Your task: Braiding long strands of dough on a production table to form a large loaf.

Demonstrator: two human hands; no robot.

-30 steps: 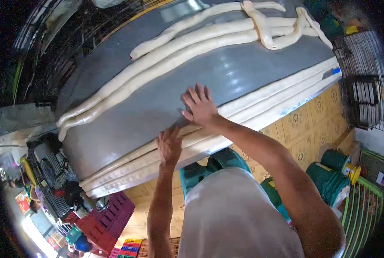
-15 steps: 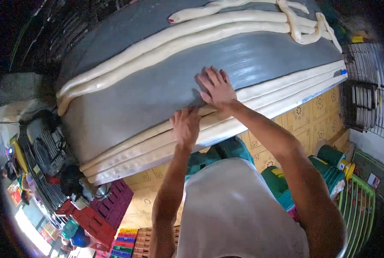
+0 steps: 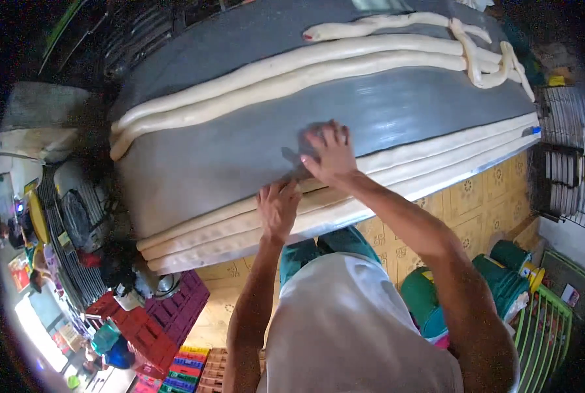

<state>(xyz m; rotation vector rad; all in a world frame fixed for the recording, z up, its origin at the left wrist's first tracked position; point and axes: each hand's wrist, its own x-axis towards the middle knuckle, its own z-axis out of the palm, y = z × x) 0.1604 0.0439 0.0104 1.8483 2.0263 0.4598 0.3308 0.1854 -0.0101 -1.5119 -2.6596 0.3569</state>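
Observation:
Long pale dough ropes (image 3: pixel 204 232) lie side by side along the near edge of the grey table (image 3: pixel 233 157). My left hand (image 3: pixel 278 208) rests on them left of the middle, its fingers curled over the farthest rope. My right hand (image 3: pixel 332 156) is just to the right and farther in. Its fingers and thumb are spread over the bare tabletop, casting a shadow, and nothing is in it; whether the fingertips touch is unclear. Across the far side run two thicker dough ropes (image 3: pixel 266 85), with a shorter dough piece (image 3: pixel 377 25) behind and looped ends at the right.
A small blue object (image 3: pixel 536 130) sits at the table's right corner. Red crates (image 3: pixel 138 337) and a purple crate (image 3: pixel 182 298) stand lower left. Green containers (image 3: pixel 423 295) and a light-green rack (image 3: pixel 535 347) are lower right. Metal racks (image 3: pixel 567 164) stand beyond the right end.
The view has shifted, so the table sits farther right and lower in it. Both hands are slightly farther left along the near ropes. The right hand stays spread, the left curled.

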